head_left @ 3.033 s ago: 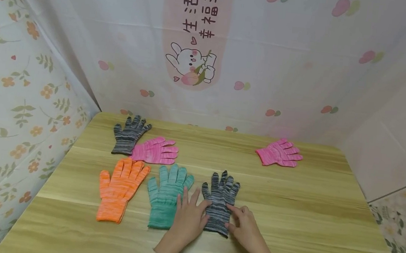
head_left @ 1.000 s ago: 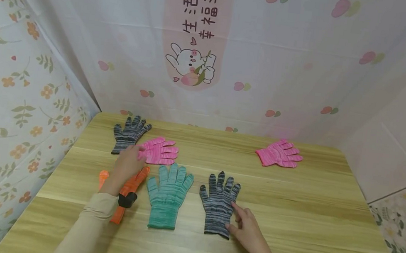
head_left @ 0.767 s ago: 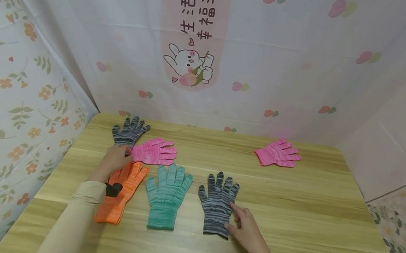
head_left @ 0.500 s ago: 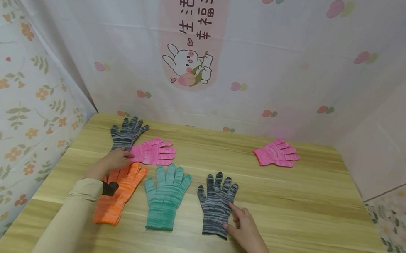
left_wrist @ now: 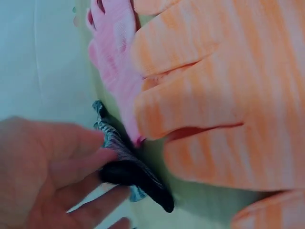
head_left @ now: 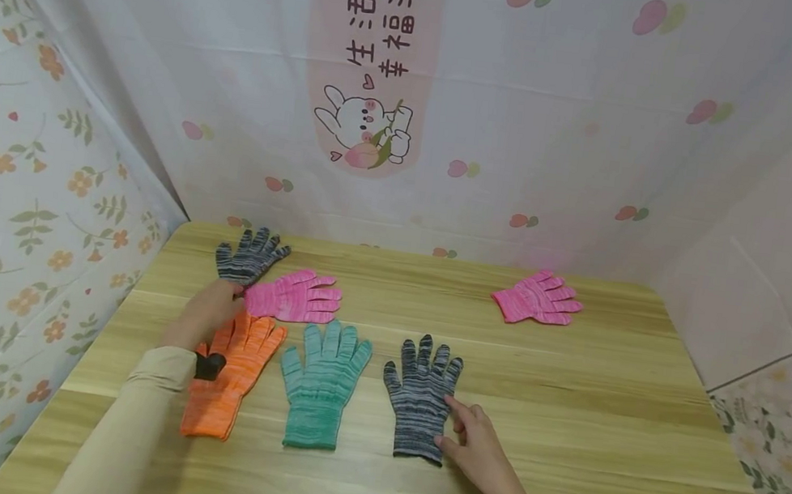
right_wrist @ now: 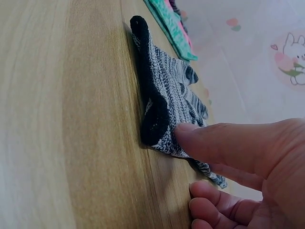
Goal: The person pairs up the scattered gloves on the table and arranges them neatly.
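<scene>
In the head view, my left hand [head_left: 208, 311] reaches over the orange glove [head_left: 235, 375] to a dark grey striped glove [head_left: 248, 259] at the back left. The left wrist view shows thumb and finger pinching that glove's black cuff [left_wrist: 147, 183], which is tilted up. Beside it, a pink glove [head_left: 295, 297] lies with its fingers pointing right. My right hand [head_left: 482, 452] touches the right edge of another dark grey striped glove [head_left: 422, 405] with thumb and index finger. Its thumb [right_wrist: 205, 140] rests near the cuff in the right wrist view.
A teal glove [head_left: 321, 389] lies flat between the orange and front dark gloves. Another pink glove [head_left: 538, 297] is at the back right of the wooden table [head_left: 602, 433]. Printed cloth [head_left: 514, 114] hangs behind the table's back edge.
My left hand has left the front dark glove, crossed over the orange one and taken hold of the back-left dark glove's cuff. My right hand has stayed at the front dark glove.
</scene>
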The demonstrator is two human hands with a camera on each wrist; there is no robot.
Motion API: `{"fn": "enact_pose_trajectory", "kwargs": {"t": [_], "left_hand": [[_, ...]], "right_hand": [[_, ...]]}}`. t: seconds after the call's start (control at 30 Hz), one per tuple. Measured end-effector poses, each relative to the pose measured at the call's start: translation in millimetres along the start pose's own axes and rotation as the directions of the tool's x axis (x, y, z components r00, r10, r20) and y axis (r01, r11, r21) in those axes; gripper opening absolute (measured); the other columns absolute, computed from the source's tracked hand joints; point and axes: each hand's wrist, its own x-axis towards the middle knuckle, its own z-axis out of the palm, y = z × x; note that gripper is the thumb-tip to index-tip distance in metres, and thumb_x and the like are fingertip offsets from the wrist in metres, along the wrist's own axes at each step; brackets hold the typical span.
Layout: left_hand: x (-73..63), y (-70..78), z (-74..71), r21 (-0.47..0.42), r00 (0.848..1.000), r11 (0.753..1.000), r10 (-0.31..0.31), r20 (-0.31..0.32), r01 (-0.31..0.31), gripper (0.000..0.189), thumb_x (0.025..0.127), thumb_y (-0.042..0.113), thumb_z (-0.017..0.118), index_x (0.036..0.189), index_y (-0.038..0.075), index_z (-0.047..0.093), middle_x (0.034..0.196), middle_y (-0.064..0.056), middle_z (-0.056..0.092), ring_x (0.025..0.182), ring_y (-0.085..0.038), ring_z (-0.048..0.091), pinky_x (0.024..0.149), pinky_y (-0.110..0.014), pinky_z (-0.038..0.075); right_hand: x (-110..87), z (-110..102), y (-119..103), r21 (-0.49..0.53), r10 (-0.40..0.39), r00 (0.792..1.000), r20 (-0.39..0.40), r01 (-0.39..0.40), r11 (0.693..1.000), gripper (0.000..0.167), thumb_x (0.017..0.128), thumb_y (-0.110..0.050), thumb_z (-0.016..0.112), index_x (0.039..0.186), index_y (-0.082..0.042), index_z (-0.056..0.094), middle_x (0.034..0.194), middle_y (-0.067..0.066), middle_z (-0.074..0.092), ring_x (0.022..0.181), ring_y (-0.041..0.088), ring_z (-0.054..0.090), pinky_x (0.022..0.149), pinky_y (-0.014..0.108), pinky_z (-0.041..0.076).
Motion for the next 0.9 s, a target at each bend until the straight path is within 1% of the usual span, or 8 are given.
{"fn": "enact_pose_trajectory", "kwargs": {"t": [0.1,0.17,0.27,0.37,0.4,0.53,0.73,0.9], "left_hand": [[-1.9,4.5,-7.9,0.046,0.991,0.999,0.032,-0.131,-0.026,0.031,0.091,0.004,0.039,0.109,-0.013,0.057,0.106,-0.028,0.054,0.089,-0.040,0.054,0.077,-0.047,0.047],[-3.2,9.1,-13.5,0.091,0.970,0.994,0.076,-0.232,-0.056,0.032,0.090,0.002,0.039,0.111,-0.014,0.057,0.114,-0.030,0.051,0.100,-0.045,0.053,0.085,-0.053,0.046],[-3.8,18.8,-22.4,0.128,0.913,0.986,0.150,-0.378,-0.109,0.031,0.088,-0.003,0.041,0.112,-0.014,0.057,0.117,-0.030,0.049,0.101,-0.046,0.053,0.085,-0.054,0.045],[-6.0,34.7,-31.5,0.121,0.865,0.980,0.198,-0.461,-0.160,0.027,0.086,-0.008,0.042,0.107,-0.014,0.058,0.118,-0.027,0.049,0.094,-0.044,0.056,0.074,-0.050,0.048],[-7.2,41.5,-34.2,0.118,0.857,0.977,0.212,-0.470,-0.177,0.027,0.085,-0.008,0.042,0.106,-0.013,0.059,0.119,-0.026,0.049,0.097,-0.043,0.056,0.075,-0.049,0.048],[-12.7,75.4,-39.3,0.069,0.851,0.966,0.254,-0.460,-0.251,0.026,0.085,-0.009,0.040,0.101,-0.009,0.060,0.115,-0.024,0.050,0.098,-0.039,0.055,0.077,-0.046,0.048],[-23.5,134.8,-32.0,-0.012,0.841,0.927,0.333,-0.427,-0.374,0.025,0.088,-0.006,0.043,0.101,-0.002,0.063,0.107,-0.020,0.053,0.083,-0.030,0.054,0.069,-0.037,0.046],[-29.5,176.4,-14.9,-0.005,0.808,0.885,0.422,-0.411,-0.465,0.033,0.091,-0.004,0.047,0.120,0.006,0.058,0.096,-0.014,0.062,0.067,-0.020,0.050,0.060,-0.031,0.043]], "right_hand": [[-0.5,0,0,0.002,-0.003,1.000,-0.001,0.003,1.000,0.059,0.077,-0.007,0.072,0.132,-0.001,0.050,0.083,0.002,0.041,0.072,0.013,0.035,0.059,0.021,0.031],[-0.8,1,0,0.006,-0.007,1.000,-0.001,0.007,1.000,0.059,0.077,-0.007,0.072,0.131,-0.001,0.050,0.083,0.003,0.040,0.072,0.014,0.035,0.059,0.021,0.031],[-1.2,0,0,0.010,-0.007,1.000,-0.002,0.007,1.000,0.059,0.077,-0.006,0.072,0.131,-0.001,0.050,0.083,0.003,0.040,0.072,0.014,0.035,0.059,0.021,0.031],[-1.0,0,-1,0.009,-0.001,1.000,0.001,0.001,1.000,0.059,0.077,-0.007,0.072,0.132,-0.002,0.050,0.083,0.002,0.040,0.072,0.013,0.035,0.059,0.021,0.031],[-1.0,0,0,0.008,0.000,1.000,0.002,0.000,1.000,0.059,0.077,-0.007,0.073,0.132,-0.002,0.050,0.083,0.002,0.040,0.072,0.013,0.035,0.059,0.021,0.031],[-0.4,0,2,0.006,-0.010,1.000,-0.001,0.010,1.000,0.059,0.077,-0.007,0.073,0.131,-0.002,0.051,0.083,0.003,0.040,0.072,0.013,0.035,0.059,0.021,0.031],[-1.2,0,4,-0.006,-0.113,0.993,-0.039,0.113,0.994,0.057,0.075,-0.005,0.072,0.128,0.005,0.051,0.080,0.003,0.039,0.070,0.013,0.035,0.056,0.021,0.031],[0.0,1,2,0.020,-0.033,0.999,-0.008,0.033,0.999,0.058,0.077,-0.005,0.072,0.130,0.001,0.051,0.082,0.003,0.039,0.071,0.014,0.035,0.059,0.021,0.031]]}}
